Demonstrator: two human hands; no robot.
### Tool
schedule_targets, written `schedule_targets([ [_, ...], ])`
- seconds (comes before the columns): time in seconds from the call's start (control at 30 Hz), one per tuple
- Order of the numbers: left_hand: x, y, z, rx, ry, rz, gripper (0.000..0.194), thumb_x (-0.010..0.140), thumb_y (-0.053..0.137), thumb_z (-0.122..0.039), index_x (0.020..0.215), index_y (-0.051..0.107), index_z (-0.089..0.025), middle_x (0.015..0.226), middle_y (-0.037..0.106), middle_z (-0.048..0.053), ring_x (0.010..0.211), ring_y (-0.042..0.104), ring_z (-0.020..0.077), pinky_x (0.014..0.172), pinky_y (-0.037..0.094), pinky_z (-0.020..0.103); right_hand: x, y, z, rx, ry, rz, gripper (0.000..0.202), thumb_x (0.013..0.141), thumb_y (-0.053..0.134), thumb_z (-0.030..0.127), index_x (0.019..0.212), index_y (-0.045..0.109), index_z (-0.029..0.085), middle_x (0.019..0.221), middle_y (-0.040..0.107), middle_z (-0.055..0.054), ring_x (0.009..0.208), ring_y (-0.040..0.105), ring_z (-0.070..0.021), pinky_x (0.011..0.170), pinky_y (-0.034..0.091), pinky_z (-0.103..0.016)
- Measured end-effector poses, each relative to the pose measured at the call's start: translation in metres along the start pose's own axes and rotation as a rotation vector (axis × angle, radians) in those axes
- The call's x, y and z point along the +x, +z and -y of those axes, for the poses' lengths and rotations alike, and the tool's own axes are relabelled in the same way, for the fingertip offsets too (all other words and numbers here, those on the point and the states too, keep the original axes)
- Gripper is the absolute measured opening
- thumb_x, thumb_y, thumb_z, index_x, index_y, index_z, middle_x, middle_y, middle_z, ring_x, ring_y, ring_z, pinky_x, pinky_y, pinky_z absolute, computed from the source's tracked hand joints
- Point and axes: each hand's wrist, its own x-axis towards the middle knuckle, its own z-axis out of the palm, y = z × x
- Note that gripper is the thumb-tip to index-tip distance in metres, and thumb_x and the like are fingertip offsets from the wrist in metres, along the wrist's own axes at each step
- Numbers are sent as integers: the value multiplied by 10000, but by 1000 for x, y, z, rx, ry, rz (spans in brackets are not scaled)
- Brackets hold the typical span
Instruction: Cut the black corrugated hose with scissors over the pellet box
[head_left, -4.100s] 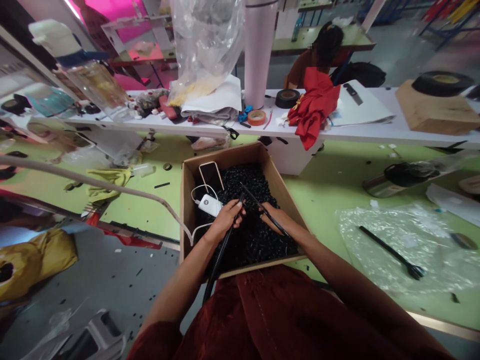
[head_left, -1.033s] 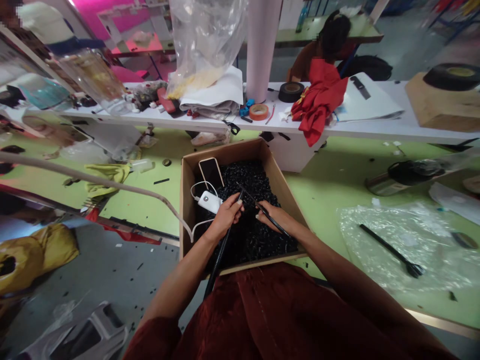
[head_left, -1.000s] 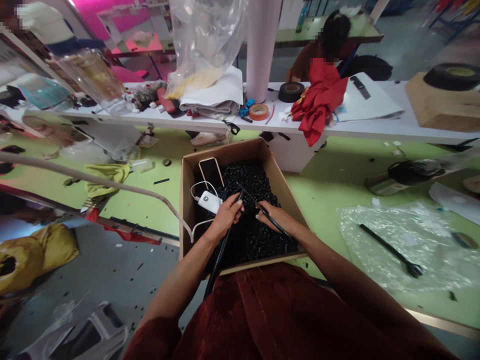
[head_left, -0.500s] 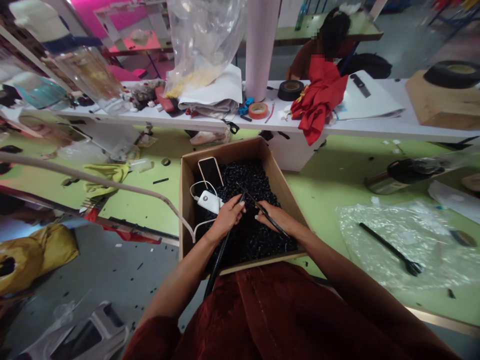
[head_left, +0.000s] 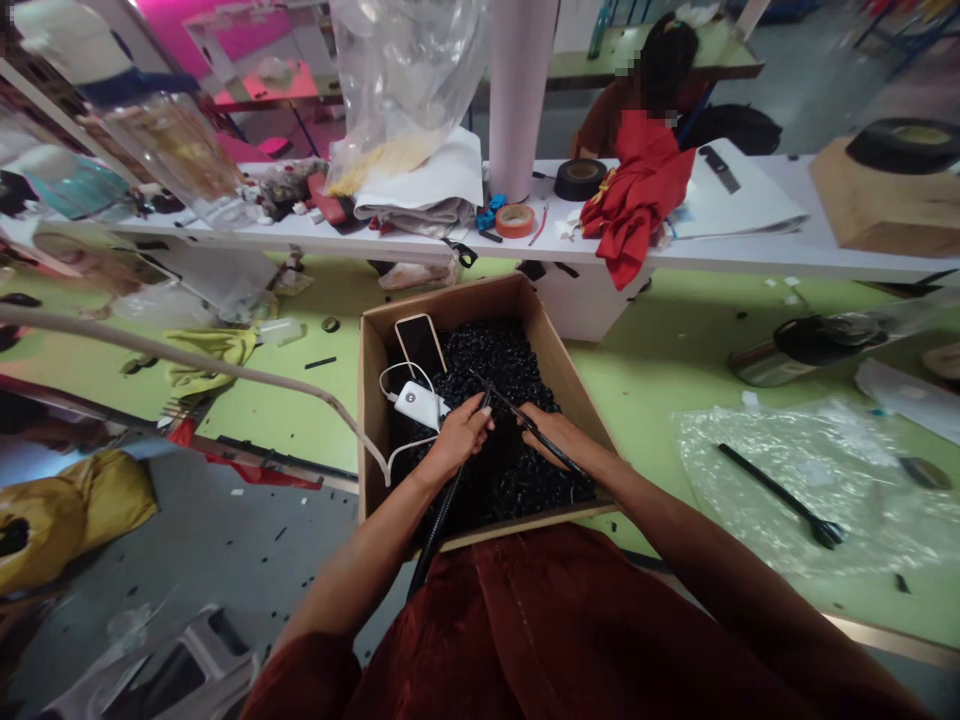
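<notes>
My left hand [head_left: 463,434] is closed on a black ribbed tube [head_left: 441,520], pinching it near its upper end. From there the tube runs down to my lap. In my right hand [head_left: 551,435] are dark scissors [head_left: 517,408], their blades pointing up and left close to the tube's end. Their handles lie along my palm and are partly hidden by the fingers. Both hands are over a cardboard box [head_left: 574,372] holding a heap of small black pieces [head_left: 499,350]. A phone [head_left: 421,343] and a white power bank [head_left: 418,402] with a white cable rest on the heap.
A thick beige cable [head_left: 247,370] crosses from the left into the box. Rightward on the green table lie a plastic sheet [head_left: 720,470], a black tube with a frayed end [head_left: 780,495] and a steel flask [head_left: 776,358]. Behind, a white shelf [head_left: 555,235] holds tape rolls and red cloth [head_left: 637,200].
The scissor blades have shifted slightly up and left beside the tube's end. My left hand has moved a little to the right; the box and its contents look unchanged.
</notes>
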Motion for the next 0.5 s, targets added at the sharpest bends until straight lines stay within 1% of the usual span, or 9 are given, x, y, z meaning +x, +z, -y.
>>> schedule_targets([
  [0.2, 4, -1, 4, -44, -68, -6, 300, 812, 586, -327, 1048, 547, -148, 708, 478, -31, 437, 367, 19, 364, 228, 150, 2, 5, -2, -96, 32, 0, 137, 842, 449, 184, 949, 533, 200, 787, 669, -48, 668, 587, -161, 603, 332, -228],
  [0.33, 5, -1, 5, -68, -111, -24, 294, 827, 570, -297, 1068, 521, -136, 705, 473, -32, 426, 360, 19, 362, 224, 154, 4, 8, -5, -146, 16, 14, 130, 860, 440, 209, 942, 540, 201, 800, 676, -59, 690, 611, -174, 601, 326, -234],
  [0.5, 5, 1, 6, -10, -127, -42, 245, 857, 518, -253, 1071, 513, -132, 704, 471, -33, 417, 359, 18, 358, 227, 158, 4, 9, -7, -172, 35, 40, 153, 865, 448, 220, 975, 553, 202, 814, 685, -65, 698, 625, -176, 592, 326, -233],
])
